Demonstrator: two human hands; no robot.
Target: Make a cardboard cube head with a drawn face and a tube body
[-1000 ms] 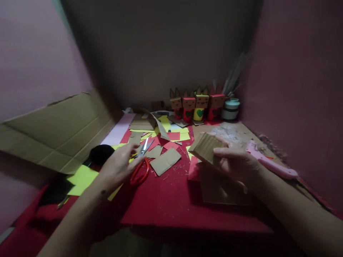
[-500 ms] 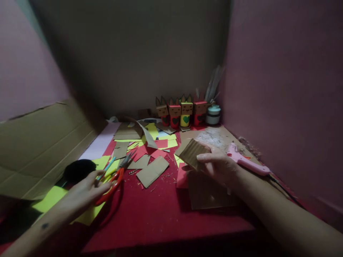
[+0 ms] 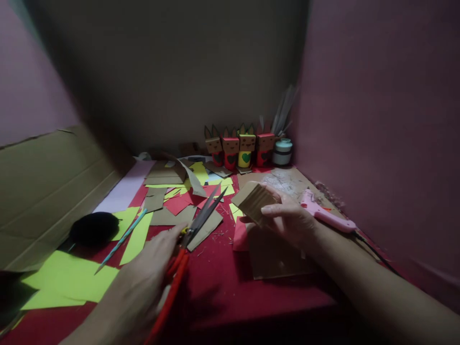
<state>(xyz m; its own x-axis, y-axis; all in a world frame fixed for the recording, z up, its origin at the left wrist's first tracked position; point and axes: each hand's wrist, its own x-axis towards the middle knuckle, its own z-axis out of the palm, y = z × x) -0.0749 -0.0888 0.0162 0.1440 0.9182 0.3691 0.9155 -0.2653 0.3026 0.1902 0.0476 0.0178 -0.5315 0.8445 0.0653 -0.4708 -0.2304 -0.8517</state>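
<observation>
My left hand (image 3: 151,273) is closed round the red handles of a pair of scissors (image 3: 204,220). Their blades point up and away, slightly parted, over a loose cardboard piece (image 3: 212,229). On the right, my right hand (image 3: 287,215) grips a small piece of corrugated cardboard (image 3: 257,203) between thumb and fingers, tilted above the table. Beneath that hand lies a larger square of brown cardboard (image 3: 273,258), partly covering a red paper piece (image 3: 240,235). The scissors' blades and the held cardboard are apart.
Paper figures with cardboard heads (image 3: 230,146) stand at the back beside a pale blue jar (image 3: 282,152). A pink glue gun (image 3: 328,215) with a cord lies at right. Yellow paper (image 3: 72,278), a blue pencil (image 3: 122,239) and a black round object (image 3: 95,229) are at left.
My left hand has moved right and nearer with the scissors, their blades now reaching toward the middle. The blue pencil lies uncovered. My right hand keeps its cardboard piece in nearly the same place.
</observation>
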